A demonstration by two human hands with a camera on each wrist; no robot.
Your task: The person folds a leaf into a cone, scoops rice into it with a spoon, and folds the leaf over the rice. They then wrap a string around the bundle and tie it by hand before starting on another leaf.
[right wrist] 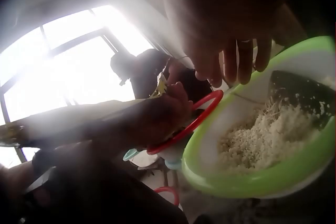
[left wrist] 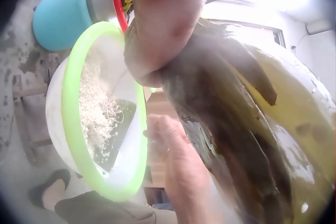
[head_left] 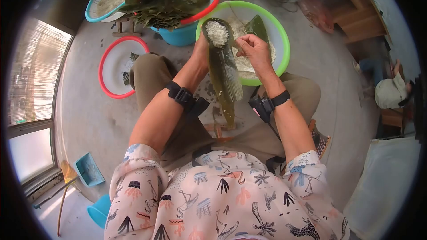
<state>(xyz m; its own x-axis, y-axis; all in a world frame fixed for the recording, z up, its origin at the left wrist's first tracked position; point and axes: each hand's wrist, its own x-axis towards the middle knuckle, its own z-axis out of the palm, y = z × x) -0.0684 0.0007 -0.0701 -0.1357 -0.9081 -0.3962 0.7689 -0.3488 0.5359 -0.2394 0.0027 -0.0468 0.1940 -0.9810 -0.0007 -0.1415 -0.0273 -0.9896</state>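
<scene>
Near the floor's left edge, beside the window [head_left: 31, 71], a blue tray [head_left: 90, 170] lies just above a blue vessel [head_left: 98, 211], which the sleeve [head_left: 138, 186] partly hides. Farther up the floor, a blue-rimmed basin [head_left: 89, 13] of rice stands at the top left, and a red-rimmed basin [head_left: 102, 69] sits below it, with dark, leafy pieces [head_left: 133, 56] at its right edge. Next comes a blue tub [head_left: 173, 37] heaped with leaves [head_left: 173, 0], some hanging over its left edge.

The left hand [head_left: 203, 50] grips a leaf cone [head_left: 225, 73] at its upper end, its hold closed around the outer side. White rice [head_left: 217, 34] fills the mouth, and the leaf's long tail hangs down between the knees. The cone is in the air, across the left edge of the green basin [head_left: 285, 46].

The right hand [head_left: 255, 53] is bent just beside the cone's right side, above that basin; whether its fingertips pinch anything, I cannot tell. Inside the basin lie loose rice [right wrist: 273, 134] and a dark leaf [head_left: 257, 27] leaning by the upper right edge. Another person [head_left: 389, 92] is near the floor's right edge.
</scene>
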